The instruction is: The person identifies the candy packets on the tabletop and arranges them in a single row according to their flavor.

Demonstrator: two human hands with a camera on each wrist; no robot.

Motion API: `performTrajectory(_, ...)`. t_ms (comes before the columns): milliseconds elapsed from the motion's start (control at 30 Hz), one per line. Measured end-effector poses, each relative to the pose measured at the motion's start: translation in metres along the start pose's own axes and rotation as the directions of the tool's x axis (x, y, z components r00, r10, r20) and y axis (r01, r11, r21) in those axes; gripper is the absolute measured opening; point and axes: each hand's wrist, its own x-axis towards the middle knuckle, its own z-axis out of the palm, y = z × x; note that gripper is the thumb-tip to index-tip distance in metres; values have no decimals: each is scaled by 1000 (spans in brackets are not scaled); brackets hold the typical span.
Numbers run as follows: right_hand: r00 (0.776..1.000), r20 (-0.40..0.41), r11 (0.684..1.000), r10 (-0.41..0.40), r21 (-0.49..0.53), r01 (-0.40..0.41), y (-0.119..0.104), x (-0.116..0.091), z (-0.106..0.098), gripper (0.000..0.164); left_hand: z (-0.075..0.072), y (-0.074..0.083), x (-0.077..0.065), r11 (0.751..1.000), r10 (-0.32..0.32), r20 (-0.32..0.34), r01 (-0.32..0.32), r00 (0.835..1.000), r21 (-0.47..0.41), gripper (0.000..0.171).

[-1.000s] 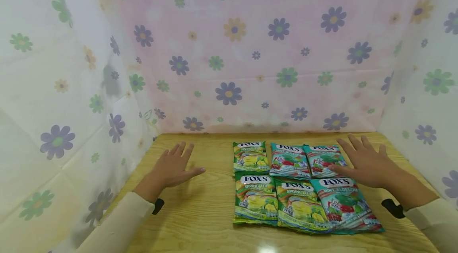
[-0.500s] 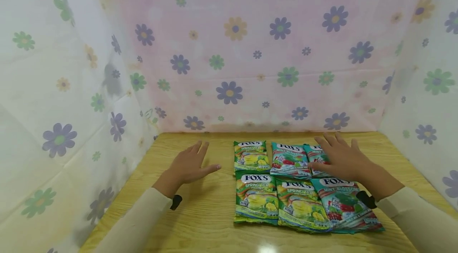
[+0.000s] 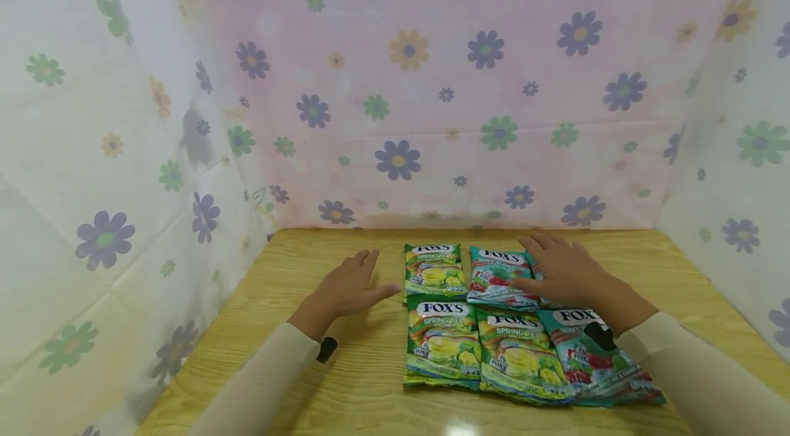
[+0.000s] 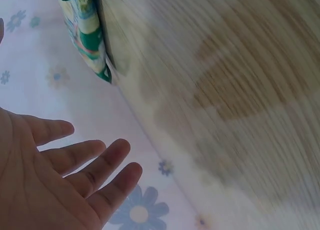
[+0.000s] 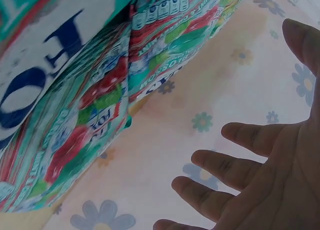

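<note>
Several Fox's candy bags lie face up in two rows on the wooden table. Three green-yellow Spring Tea bags are the back left (image 3: 434, 273), front left (image 3: 442, 350) and front middle (image 3: 523, 360) ones. Two teal Mint Blossom bags lie at the back (image 3: 490, 273), the right one mostly hidden behind the right hand, and a third teal bag (image 3: 589, 357) at front right. My left hand (image 3: 347, 288) is left of the bags, fingers spread, holding nothing. My right hand (image 3: 568, 273) hovers above the back teal bags, fingers extended; the right wrist view shows it apart from them.
The wooden table (image 3: 364, 402) ends at a flower-printed cloth (image 3: 432, 114) hung behind it. Similar cloth hangs along the left (image 3: 142, 271) and right sides. A dark wrist strap piece (image 3: 327, 349) shows under the left wrist.
Both hands have moved inward: the left hand rightward toward the bags, the right hand leftward across the back teal bags. The bags stay in place.
</note>
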Motion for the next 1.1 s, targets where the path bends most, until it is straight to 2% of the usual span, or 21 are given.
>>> performTrajectory(167,1000,6,1000,-27,16,27,-4,11,5,97,1,13,5,998,2,-3,-2,1000,-58,107)
performTrajectory(367,998,66,988,-2,156,-8,-12,24,14,99,5,20,14,992,-11,-7,10,1000,-125,106)
performTrajectory(433,997,77,984,-4,175,-10,-15,27,15,99,8,21,18,988,-26,-4,25,1000,-150,105)
performTrajectory(633,996,90,985,-17,171,1,-25,38,19,99,15,22,29,969,-58,1,57,998,-239,105)
performTrajectory(800,993,117,978,-9,208,-15,-32,50,23,96,19,24,37,948,-57,-18,49,998,-314,103)
performTrajectory(967,994,108,962,-7,272,-23,-37,64,34,77,22,28,42,914,-93,-24,76,995,-398,94)
performTrajectory(1100,994,109,921,18,384,-59,-42,74,43,42,22,31,45,874,-135,-14,112,991,-473,88)
